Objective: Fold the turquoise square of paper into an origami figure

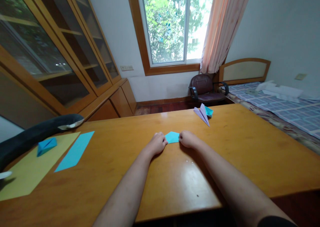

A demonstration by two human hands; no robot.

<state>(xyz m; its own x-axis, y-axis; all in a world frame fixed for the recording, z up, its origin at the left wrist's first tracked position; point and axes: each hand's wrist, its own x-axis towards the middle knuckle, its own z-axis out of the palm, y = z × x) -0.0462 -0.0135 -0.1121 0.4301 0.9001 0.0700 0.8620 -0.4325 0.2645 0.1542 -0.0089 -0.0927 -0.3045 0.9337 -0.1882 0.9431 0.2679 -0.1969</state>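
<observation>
A small folded piece of light blue paper (172, 137) lies on the wooden table (115, 180), its top edge rising to a low point. My left hand (159, 143) is closed at its left end, the fingers curled and pressed onto it. At the right end my right hand (187, 139) is closed too, knuckles up, gripping or pressing that edge. Both hands rest at the table surface, and the fingertips are partly hidden beneath them.
A lilac paper plane (203, 115) and a teal folded paper (209, 111) lie at the far edge. On the left are yellow paper (37, 168), a blue folded paper (47, 146), a light blue strip (75, 151) and a dark curved object (32, 133). Beyond stands a chair (206, 88).
</observation>
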